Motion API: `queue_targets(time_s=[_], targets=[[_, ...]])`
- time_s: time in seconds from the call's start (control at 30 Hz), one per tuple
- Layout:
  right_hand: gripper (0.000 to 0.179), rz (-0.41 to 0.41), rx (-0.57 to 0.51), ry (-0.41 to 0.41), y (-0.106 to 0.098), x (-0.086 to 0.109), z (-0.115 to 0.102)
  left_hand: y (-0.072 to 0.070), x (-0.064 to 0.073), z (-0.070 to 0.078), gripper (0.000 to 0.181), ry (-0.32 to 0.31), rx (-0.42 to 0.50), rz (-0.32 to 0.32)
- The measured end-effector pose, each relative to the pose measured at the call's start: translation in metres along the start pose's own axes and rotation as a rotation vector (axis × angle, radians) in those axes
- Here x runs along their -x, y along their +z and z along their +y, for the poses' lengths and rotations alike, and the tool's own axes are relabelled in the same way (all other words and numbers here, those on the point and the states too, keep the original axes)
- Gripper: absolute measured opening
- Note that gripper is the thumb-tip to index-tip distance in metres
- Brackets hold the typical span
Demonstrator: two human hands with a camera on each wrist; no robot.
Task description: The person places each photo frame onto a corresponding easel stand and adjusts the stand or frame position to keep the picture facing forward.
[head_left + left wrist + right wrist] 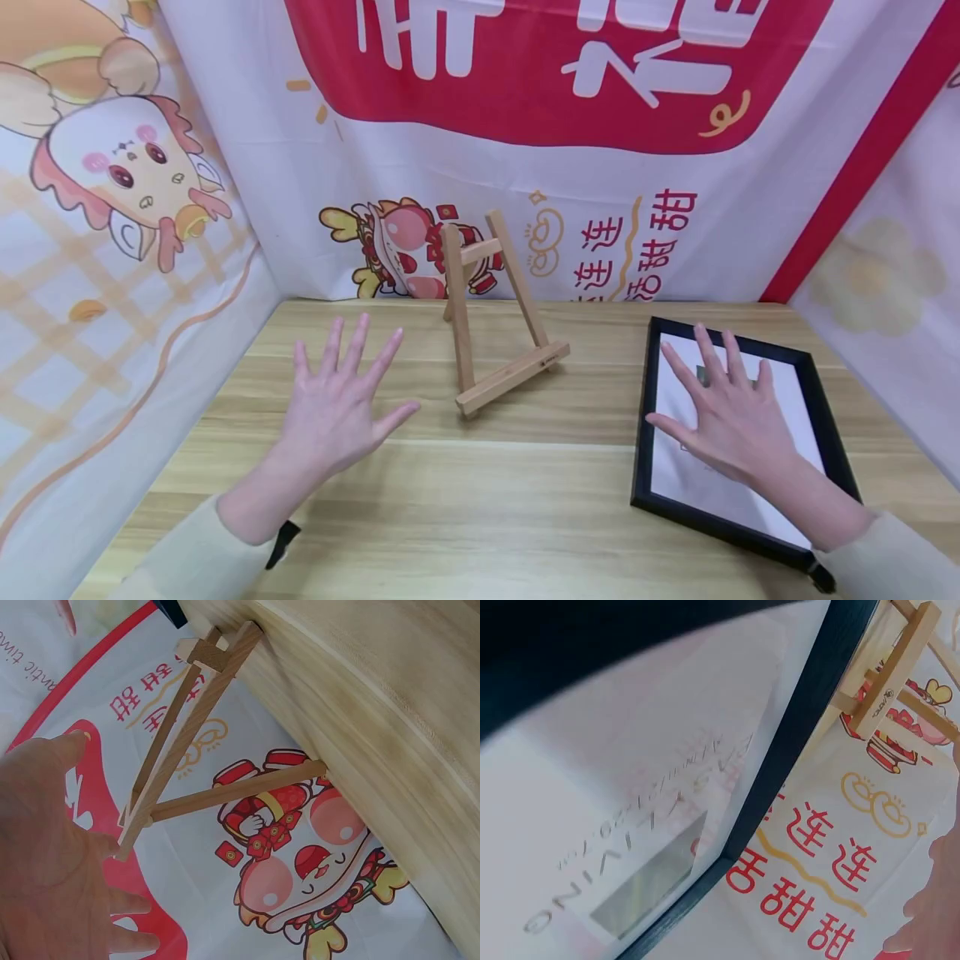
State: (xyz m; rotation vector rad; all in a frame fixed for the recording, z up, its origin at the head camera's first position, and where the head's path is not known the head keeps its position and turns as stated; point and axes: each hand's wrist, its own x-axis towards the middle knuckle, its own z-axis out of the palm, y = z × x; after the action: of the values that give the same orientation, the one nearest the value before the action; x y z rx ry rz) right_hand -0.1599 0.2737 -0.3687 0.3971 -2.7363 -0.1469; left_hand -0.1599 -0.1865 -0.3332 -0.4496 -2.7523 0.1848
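Observation:
My left hand (335, 408) hovers with spread fingers left of a small wooden easel (459, 325), apart from it. The easel stands upright on the table with its lower ledge toward the front. On the right, my right hand (731, 417) is spread out above a black picture frame (642, 450) that lies flat, holding a white printed sheet. Whether those fingers touch the frame cannot be told. In the left wrist view the easel (176, 742) appears beyond the left hand (52, 847). The right wrist view shows the frame (780, 750) close up, with part of the right hand (934, 900) at the edge.
A light wood-grain table (465, 500) carries the easel and frame. Behind it hangs a white cloth (277, 150) with red print and cartoon figures. More printed cloth (97, 333) covers the left side, and another cloth (900, 333) closes off the right.

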Motion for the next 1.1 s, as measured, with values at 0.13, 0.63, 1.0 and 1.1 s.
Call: queue_targets(time_s=[0.13, 0.63, 1.0, 1.1], targets=[[0.099, -0.023, -0.029, 0.011, -0.004, 0.0, 0.006, -0.002, -0.002, 0.0, 0.09, 0.004, 0.007, 0.015], [0.1, -0.086, -0.042, 0.072, -0.007, 0.009, 0.039, -0.013, -0.03, 0.028, 0.089, 0.057, 0.018, -0.017], [0.099, -0.071, -0.09, 0.036, -0.002, 0.03, 0.07, -0.008, -0.062, 0.088, 0.089, 0.166, 0.088, 0.029], [0.098, -0.07, -0.128, 0.011, 0.002, 0.036, 0.081, -0.003, -0.072, 0.105, 0.09, 0.198, 0.11, 0.034]])
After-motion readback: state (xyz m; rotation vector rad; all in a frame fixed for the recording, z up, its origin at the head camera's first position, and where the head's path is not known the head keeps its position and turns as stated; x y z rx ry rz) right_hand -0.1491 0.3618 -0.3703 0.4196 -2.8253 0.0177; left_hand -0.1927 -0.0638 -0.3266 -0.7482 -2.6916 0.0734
